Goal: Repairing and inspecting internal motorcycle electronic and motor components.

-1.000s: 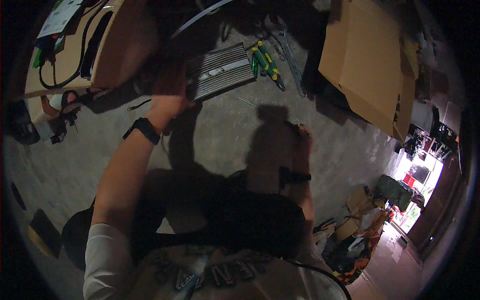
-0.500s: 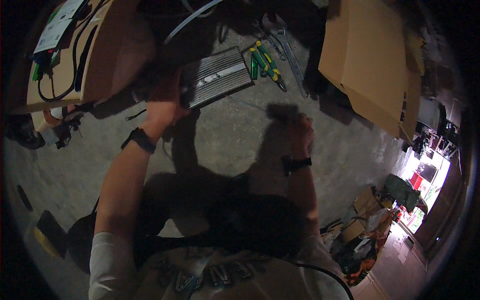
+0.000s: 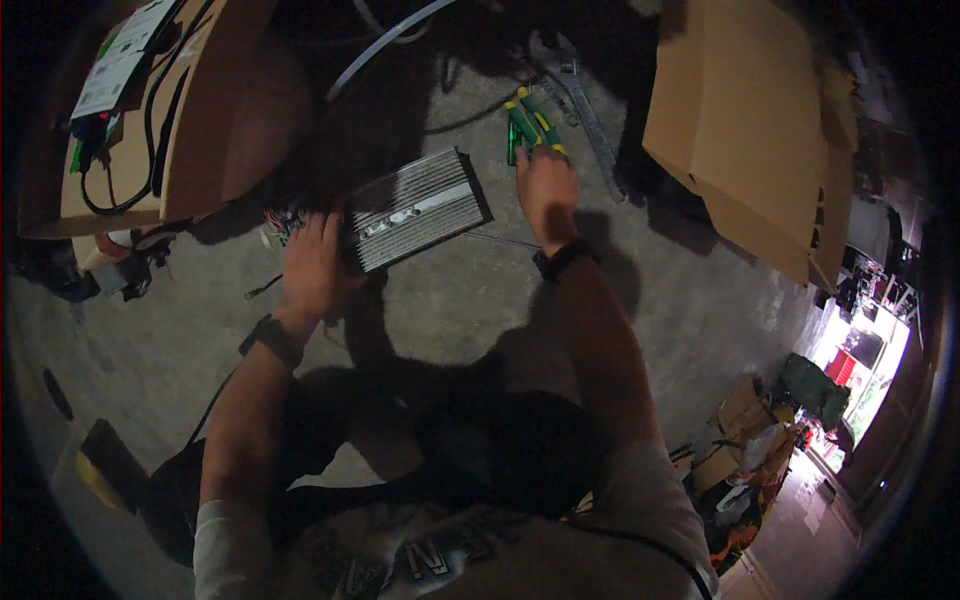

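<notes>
A finned metal case [image 3: 420,205] is seen lying aslant on the concrete floor [image 3: 450,325], ahead of the person and a little to the left, with a pale strip running across its ribbed top. Its left end is met by the left hand [image 3: 315,270], whose fingers are extended forward; whether the case is gripped or only touched cannot be made out in the shadow. Coloured wires [image 3: 283,222] are bunched just beside those fingers.

The green-and-yellow pliers [image 3: 540,120] are covered at their near end by the right hand [image 3: 548,192], which is reached out over them, palm down; its fingertips are hidden, so a grasp cannot be confirmed. A narrow green object [image 3: 513,143] is placed along the left of the pliers, and a long wrench [image 3: 596,140] is laid to their right. A thin rod [image 3: 503,240] is seen between the case and the right wrist.

Farther out, the scene is flanked by a cardboard box [image 3: 225,140] on the left, crossed by a black cable [image 3: 152,150], and by another carton [image 3: 745,130] on the right. A cluttered heap [image 3: 745,465] is piled at lower right, near a brightly lit doorway [image 3: 870,365].
</notes>
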A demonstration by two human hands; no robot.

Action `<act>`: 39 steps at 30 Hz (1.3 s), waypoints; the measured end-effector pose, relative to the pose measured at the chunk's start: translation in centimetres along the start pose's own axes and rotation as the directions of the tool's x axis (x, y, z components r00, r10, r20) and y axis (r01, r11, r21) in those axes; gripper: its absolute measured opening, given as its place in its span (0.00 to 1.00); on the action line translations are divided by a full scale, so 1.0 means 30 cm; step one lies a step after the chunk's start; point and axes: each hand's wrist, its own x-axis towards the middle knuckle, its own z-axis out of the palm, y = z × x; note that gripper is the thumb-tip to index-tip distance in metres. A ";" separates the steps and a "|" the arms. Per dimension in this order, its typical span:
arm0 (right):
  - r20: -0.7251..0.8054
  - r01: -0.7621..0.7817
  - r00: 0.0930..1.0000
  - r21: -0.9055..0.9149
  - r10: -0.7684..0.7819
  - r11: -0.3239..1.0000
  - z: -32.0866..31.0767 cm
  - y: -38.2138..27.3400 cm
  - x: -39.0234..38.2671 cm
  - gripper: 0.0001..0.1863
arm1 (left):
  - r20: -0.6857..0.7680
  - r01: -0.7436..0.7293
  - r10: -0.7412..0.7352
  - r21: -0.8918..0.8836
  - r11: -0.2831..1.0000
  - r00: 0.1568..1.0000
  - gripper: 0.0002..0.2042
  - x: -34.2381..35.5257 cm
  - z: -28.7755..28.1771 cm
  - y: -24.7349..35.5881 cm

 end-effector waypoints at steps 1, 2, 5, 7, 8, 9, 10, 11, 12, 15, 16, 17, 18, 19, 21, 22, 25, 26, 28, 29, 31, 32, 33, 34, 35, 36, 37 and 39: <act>0.001 0.001 1.000 0.004 -0.001 1.000 0.010 -0.002 0.017 0.18 | -0.055 -0.052 0.056 0.081 0.995 0.997 0.55 -0.004 0.008 -0.012; 0.028 -0.002 1.000 -0.035 0.003 0.999 0.025 -0.004 0.034 0.18 | -0.105 -0.099 0.117 0.163 0.982 0.988 0.53 -0.006 0.008 -0.019; 0.002 -0.007 1.000 -0.066 0.007 0.998 0.039 -0.008 0.062 0.19 | -0.089 -0.114 0.129 0.157 0.981 0.988 0.52 -0.009 -0.023 0.010; -0.050 -0.016 0.999 -0.058 0.013 0.998 0.061 0.004 0.080 0.19 | -0.097 -0.110 0.125 0.146 0.983 0.987 0.53 -0.006 -0.013 0.001; -0.126 0.033 0.991 -0.069 -0.042 0.997 0.076 0.012 0.104 0.18 | -0.104 -0.105 0.120 0.134 0.985 0.987 0.55 -0.007 -0.011 -0.004; -0.201 0.079 0.975 -0.088 -0.095 0.993 0.082 0.024 0.123 0.19 | -0.103 -0.110 0.124 0.132 0.985 0.987 0.55 -0.004 -0.010 -0.002; -0.201 0.075 0.975 -0.091 -0.092 0.993 0.089 0.036 0.134 0.19 | -0.112 -0.122 0.136 0.127 0.984 0.984 0.54 -0.001 -0.009 0.001; -0.180 0.055 0.981 -0.084 -0.070 0.995 0.097 0.048 0.141 0.19 | -0.120 -0.135 0.150 0.123 0.983 0.981 0.54 0.001 -0.008 0.003; -0.157 0.043 0.986 -0.070 -0.054 0.997 0.094 0.036 0.146 0.19 | -0.121 -0.131 0.146 0.124 0.984 0.982 0.54 -0.002 -0.010 -0.003; -0.173 0.033 0.985 0.154 -0.006 0.987 0.065 0.027 0.119 0.18 | -0.099 -0.092 0.106 0.138 0.986 0.989 0.54 -0.012 -0.019 -0.014; -0.182 0.029 0.983 0.140 -0.003 0.990 0.076 0.082 0.127 0.18 | -0.109 -0.106 0.123 0.143 0.984 0.986 0.53 -0.004 -0.016 0.004; -0.119 -0.046 0.988 0.402 0.102 0.915 0.088 0.146 0.136 0.20 | -0.121 -0.122 0.140 0.147 0.982 0.983 0.53 0.003 -0.012 0.023; -0.068 -0.079 0.989 0.527 0.135 0.846 0.082 0.149 0.126 0.21 | -0.121 -0.116 0.134 0.145 0.983 0.984 0.53 -0.001 -0.012 0.018; -0.016 -0.119 0.986 0.639 0.168 0.760 0.074 0.152 0.118 0.22 | -0.118 -0.123 0.139 0.136 0.983 0.983 0.53 -0.002 -0.015 0.016; 0.135 -0.195 0.964 0.946 0.231 0.259 0.028 0.151 0.045 0.22 | -0.114 -0.119 0.133 0.125 0.985 0.984 0.52 -0.010 -0.025 0.011; 0.137 -0.196 0.964 0.944 0.226 0.264 -0.005 0.141 0.015 0.22 | -0.096 -0.104 0.117 0.128 0.986 0.989 0.51 -0.013 -0.035 0.016; 0.195 -0.227 0.960 0.962 0.200 0.149 -0.100 0.100 -0.057 0.21 | -0.089 -0.086 0.099 0.130 0.988 0.991 0.50 -0.023 -0.036 0.001; 0.215 -0.248 0.959 0.952 0.184 0.179 -0.125 0.090 -0.071 0.20 | -0.100 -0.088 0.103 0.138 0.986 0.990 0.50 -0.029 -0.033 -0.014; 0.270 -0.302 0.948 0.928 0.166 0.217 -0.215 0.077 -0.146 0.20 | -0.078 -0.085 0.096 0.134 0.987 0.992 0.51 -0.026 -0.032 0.005; 0.244 -0.245 0.968 0.895 0.051 0.373 -0.291 0.061 -0.181 0.20 | -0.089 -0.104 0.116 0.132 0.986 0.989 0.52 -0.011 -0.030 0.014; 0.238 -0.163 0.967 0.844 -0.085 0.512 -0.380 0.006 -0.214 0.20 | -0.087 -0.098 0.110 0.132 0.986 0.990 0.53 -0.011 -0.029 0.011; 0.115 0.064 0.961 0.795 -0.253 0.603 -0.401 -0.031 -0.224 0.18 | -0.116 -0.114 0.129 0.125 0.986 0.985 0.52 -0.013 -0.031 0.007; 0.009 0.296 0.904 0.707 -0.427 0.642 -0.411 -0.060 -0.234 0.16 | -0.148 -0.131 0.148 0.116 0.985 0.978 0.52 -0.015 -0.029 0.004; 0.019 0.298 0.899 0.706 -0.438 0.642 -0.409 -0.082 -0.245 0.16 | -0.148 -0.119 0.134 0.108 0.987 0.980 0.52 -0.015 -0.024 -0.003; -0.021 0.374 0.860 0.707 -0.510 0.601 -0.405 -0.102 -0.256 0.15 | -0.165 -0.129 0.144 0.097 0.987 0.976 0.51 -0.016 -0.017 -0.012; -0.065 0.448 0.813 0.704 -0.578 0.551 -0.403 -0.121 -0.261 0.16 | -0.185 -0.140 0.154 0.089 0.986 0.971 0.50 -0.015 -0.020 -0.015; -0.061 0.451 0.808 0.704 -0.586 0.548 -0.401 -0.140 -0.263 0.16 | -0.187 -0.131 0.145 0.084 0.988 0.972 0.50 -0.016 -0.023 -0.014; -0.126 0.565 0.757 0.619 -0.641 0.545 -0.400 -0.168 -0.265 0.14 | -0.182 -0.148 0.157 0.062 0.987 0.971 0.49 -0.018 -0.029 -0.007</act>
